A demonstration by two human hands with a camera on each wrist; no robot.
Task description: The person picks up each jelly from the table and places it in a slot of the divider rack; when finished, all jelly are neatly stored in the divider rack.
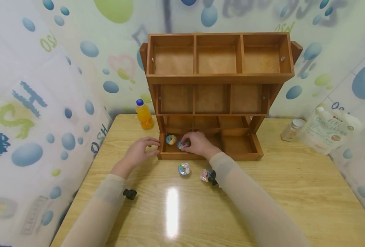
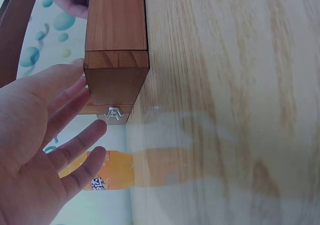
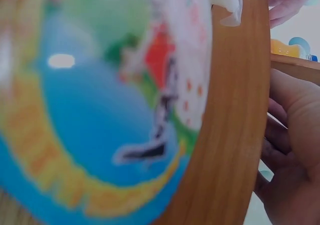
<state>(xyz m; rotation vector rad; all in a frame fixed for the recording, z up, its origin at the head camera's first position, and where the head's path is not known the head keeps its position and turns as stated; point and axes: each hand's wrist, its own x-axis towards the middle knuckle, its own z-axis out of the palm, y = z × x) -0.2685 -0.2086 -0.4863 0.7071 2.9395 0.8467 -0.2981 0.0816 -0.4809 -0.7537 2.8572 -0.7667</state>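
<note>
My right hand (image 1: 198, 143) reaches into the bottom tier of a wooden shelf (image 1: 213, 79) and pinches a small cup with a colourful printed lid (image 1: 181, 145). Beside it, in the left compartment, lies a second lidded cup (image 1: 171, 139). My left hand (image 2: 40, 140) has its fingers extended, with fingertips against the left end of the shelf's bottom tier. Two similar cups, one with a blue-green lid (image 1: 184, 168) and one pinkish (image 1: 205, 175), rest on the table before the shelf. In the right wrist view, the front board (image 3: 227, 120) hides part of my right hand (image 3: 295, 145).
An orange drink bottle (image 1: 144, 116) with a blue cap stands left of the shelf. To the right are a clear jar with a pale lid (image 1: 291, 130) and a white printed pouch (image 1: 328, 130). A patterned wall covering (image 1: 89, 85) stands behind the table (image 1: 293, 192).
</note>
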